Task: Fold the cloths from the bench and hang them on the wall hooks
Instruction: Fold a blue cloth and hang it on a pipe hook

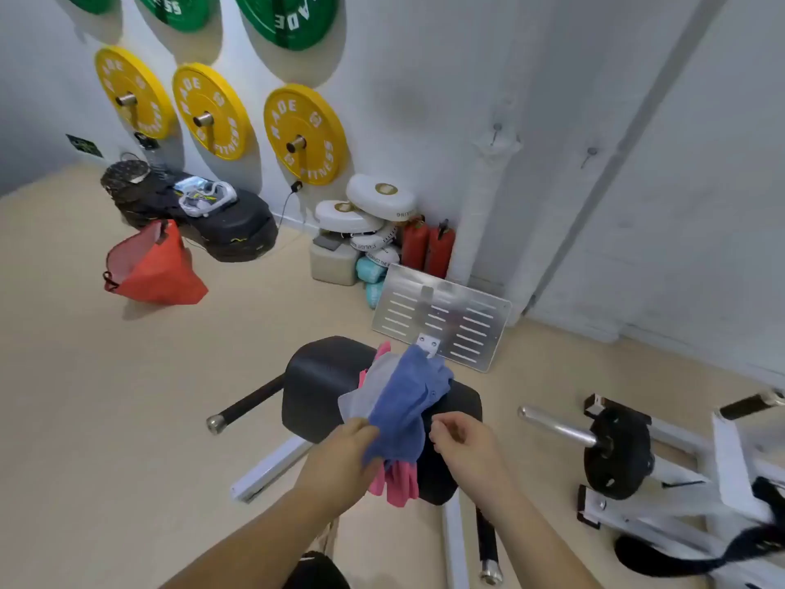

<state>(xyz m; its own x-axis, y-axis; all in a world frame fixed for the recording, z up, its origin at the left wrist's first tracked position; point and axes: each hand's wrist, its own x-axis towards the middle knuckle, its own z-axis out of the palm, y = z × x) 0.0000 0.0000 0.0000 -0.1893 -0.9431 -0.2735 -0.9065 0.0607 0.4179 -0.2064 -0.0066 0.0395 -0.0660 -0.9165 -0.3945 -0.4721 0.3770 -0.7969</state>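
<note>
the black padded bench [318, 384] carries a blue cloth [408, 401], grey cloth [367, 393] and pink cloth [399, 482], heaped together.

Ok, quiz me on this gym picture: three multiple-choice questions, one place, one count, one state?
1. The cloths lie: A on the floor; B on the black bench pad; C on a hook.
2. Count the yellow plates on the wall: A two; B five; C three.
3. The left hand: A grips the blue cloth; B lies flat; C holds a bottle.
Answers: B, they drape over the pad; C, three yellow discs sit on pegs; A, its fingers curl round blue fabric.
</note>
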